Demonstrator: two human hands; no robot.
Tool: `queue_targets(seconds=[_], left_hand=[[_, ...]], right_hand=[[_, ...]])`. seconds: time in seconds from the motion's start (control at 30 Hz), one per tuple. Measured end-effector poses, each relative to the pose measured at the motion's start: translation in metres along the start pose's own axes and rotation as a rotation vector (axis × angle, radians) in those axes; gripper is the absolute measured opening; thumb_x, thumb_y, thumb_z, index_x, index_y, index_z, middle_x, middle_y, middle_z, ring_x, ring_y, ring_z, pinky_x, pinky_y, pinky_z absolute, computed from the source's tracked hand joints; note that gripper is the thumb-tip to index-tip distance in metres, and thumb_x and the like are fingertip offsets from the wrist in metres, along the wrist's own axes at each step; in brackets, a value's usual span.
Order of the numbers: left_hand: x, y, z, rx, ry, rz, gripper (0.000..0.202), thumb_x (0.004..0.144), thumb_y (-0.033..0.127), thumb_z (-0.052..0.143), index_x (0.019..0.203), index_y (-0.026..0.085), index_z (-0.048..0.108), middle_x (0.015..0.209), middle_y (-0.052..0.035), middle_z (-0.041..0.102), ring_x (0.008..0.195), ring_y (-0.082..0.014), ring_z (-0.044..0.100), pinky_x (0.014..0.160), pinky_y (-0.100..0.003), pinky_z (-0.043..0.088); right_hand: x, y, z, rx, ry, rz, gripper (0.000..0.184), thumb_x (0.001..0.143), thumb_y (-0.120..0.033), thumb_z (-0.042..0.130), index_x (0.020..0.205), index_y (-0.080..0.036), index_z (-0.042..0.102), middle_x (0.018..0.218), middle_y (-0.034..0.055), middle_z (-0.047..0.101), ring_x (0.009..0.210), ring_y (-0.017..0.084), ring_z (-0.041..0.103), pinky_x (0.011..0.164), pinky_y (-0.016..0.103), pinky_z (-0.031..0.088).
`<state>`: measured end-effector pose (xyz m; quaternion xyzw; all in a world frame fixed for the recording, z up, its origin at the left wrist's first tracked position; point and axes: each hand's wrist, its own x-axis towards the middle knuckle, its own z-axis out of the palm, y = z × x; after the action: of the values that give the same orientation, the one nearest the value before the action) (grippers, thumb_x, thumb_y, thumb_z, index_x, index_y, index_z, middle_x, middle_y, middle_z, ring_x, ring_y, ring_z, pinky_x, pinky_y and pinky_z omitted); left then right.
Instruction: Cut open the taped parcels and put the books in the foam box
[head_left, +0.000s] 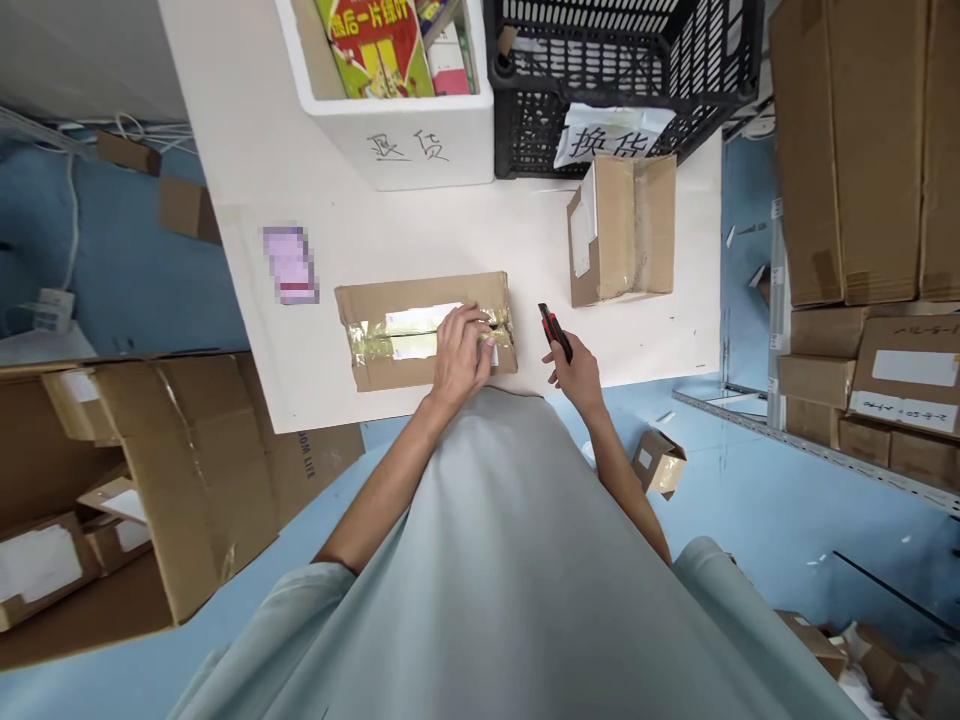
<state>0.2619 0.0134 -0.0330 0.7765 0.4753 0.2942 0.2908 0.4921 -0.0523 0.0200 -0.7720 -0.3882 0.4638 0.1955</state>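
Lightly bent, the fingers of our left hand lie on the taped carton, near us on the white table; whether they pinch anything, we cannot tell. Right of the carton, our right hand grips a cutter. Farther right, a second carton stands before a black crate.

White foam box holds bright packages; black lattice crate stands just beside it. Large open carton, lower left, contains smaller boxes. At right, stacked cartons sit on metal shelving.
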Motion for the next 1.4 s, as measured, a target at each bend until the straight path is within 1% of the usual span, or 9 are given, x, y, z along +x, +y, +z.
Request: queue_targets(seconds=[0.3, 0.5, 0.7, 0.8, 0.97, 1.1, 1.17, 1.27, 1.4], left_hand=[[-0.005, -0.016, -0.009, 0.043, -0.144, 0.051, 0.043, 0.117, 0.031, 0.045, 0.147, 0.025, 0.075, 0.146, -0.0178, 0.073, 0.153, -0.0364, 0.061, 0.129, -0.064, 0.050], [-0.019, -0.020, -0.028, -0.071, -0.071, -0.025, 0.058, 0.120, 0.041, 0.042, 0.175, 0.024, 0.049, 0.163, -0.0191, 0.066, 0.153, -0.0330, 0.063, 0.129, -0.058, 0.053], [-0.019, -0.094, -0.102, -0.017, 0.312, -0.299, 0.053, 0.114, 0.057, 0.059, 0.158, 0.028, 0.067, 0.162, -0.0166, 0.066, 0.158, -0.0387, 0.057, 0.136, -0.065, 0.045], [-0.013, -0.135, -0.134, -0.127, 0.347, -0.403, 0.049, 0.110, 0.056, 0.066, 0.150, 0.028, 0.072, 0.155, -0.0158, 0.070, 0.147, -0.0368, 0.067, 0.129, -0.060, 0.055], [-0.005, -0.159, -0.137, -0.300, 0.203, -0.441, 0.042, 0.105, 0.047, 0.074, 0.141, 0.025, 0.076, 0.146, -0.0122, 0.077, 0.133, -0.0300, 0.076, 0.116, -0.049, 0.065], [-0.003, -0.164, -0.126, -0.377, 0.115, -0.443, 0.047, 0.097, 0.036, 0.080, 0.142, 0.023, 0.075, 0.149, -0.0113, 0.076, 0.133, -0.0302, 0.075, 0.104, -0.044, 0.071], [-0.002, -0.170, -0.125, -0.394, 0.093, -0.425, 0.047, 0.094, 0.031, 0.081, 0.140, 0.024, 0.075, 0.148, -0.0102, 0.075, 0.131, -0.0292, 0.074, 0.101, -0.042, 0.071], [0.002, -0.179, -0.126, -0.412, 0.053, -0.392, 0.045, 0.091, 0.027, 0.082, 0.135, 0.024, 0.077, 0.144, -0.0099, 0.074, 0.126, -0.0282, 0.075, 0.099, -0.042, 0.072], [0.009, -0.186, -0.128, -0.453, 0.017, -0.354, 0.038, 0.090, 0.031, 0.084, 0.128, 0.024, 0.078, 0.136, -0.0088, 0.074, 0.120, -0.0267, 0.075, 0.098, -0.042, 0.072]], right_hand=[[0.005, -0.003, 0.020, 0.042, 0.017, 0.000, 0.047, 0.117, -0.052, 0.044, 0.146, -0.019, 0.062, 0.107, 0.0036, 0.085, 0.056, 0.011, 0.069, 0.056, 0.023, 0.057], [-0.001, -0.013, 0.031, 0.050, 0.068, -0.028, 0.049, 0.117, -0.055, 0.042, 0.149, -0.020, 0.057, 0.108, 0.0042, 0.083, 0.062, 0.012, 0.073, 0.057, 0.023, 0.059], [-0.015, -0.007, 0.061, 0.185, 0.070, 0.087, 0.046, 0.113, -0.057, 0.046, 0.143, -0.023, 0.051, 0.127, 0.0092, 0.076, 0.076, 0.015, 0.082, 0.056, 0.025, 0.065], [-0.020, 0.000, 0.080, 0.275, 0.175, 0.056, 0.046, 0.111, -0.060, 0.047, 0.138, -0.023, 0.051, 0.131, 0.0113, 0.073, 0.088, 0.018, 0.084, 0.068, 0.031, 0.072], [-0.015, -0.006, 0.085, 0.246, 0.347, -0.029, 0.049, 0.109, -0.063, 0.049, 0.140, -0.024, 0.054, 0.141, 0.0135, 0.069, 0.118, 0.024, 0.079, 0.078, 0.035, 0.075], [-0.015, -0.036, 0.072, 0.038, 0.439, -0.112, 0.052, 0.115, -0.056, 0.042, 0.152, -0.023, 0.056, 0.135, 0.0121, 0.075, 0.100, 0.018, 0.080, 0.079, 0.030, 0.071], [-0.026, -0.057, 0.073, -0.069, 0.367, -0.136, 0.057, 0.116, -0.056, 0.040, 0.161, -0.023, 0.055, 0.128, 0.0104, 0.079, 0.083, 0.016, 0.079, 0.074, 0.029, 0.069], [-0.050, -0.092, 0.095, -0.202, 0.099, -0.157, 0.063, 0.117, -0.056, 0.043, 0.171, -0.024, 0.052, 0.122, 0.0080, 0.084, 0.074, 0.018, 0.078, 0.076, 0.033, 0.069], [-0.068, -0.136, 0.144, -0.382, -0.152, -0.266, 0.064, 0.118, -0.052, 0.046, 0.177, -0.028, 0.049, 0.138, 0.0093, 0.084, 0.100, 0.025, 0.084, 0.100, 0.040, 0.068]])
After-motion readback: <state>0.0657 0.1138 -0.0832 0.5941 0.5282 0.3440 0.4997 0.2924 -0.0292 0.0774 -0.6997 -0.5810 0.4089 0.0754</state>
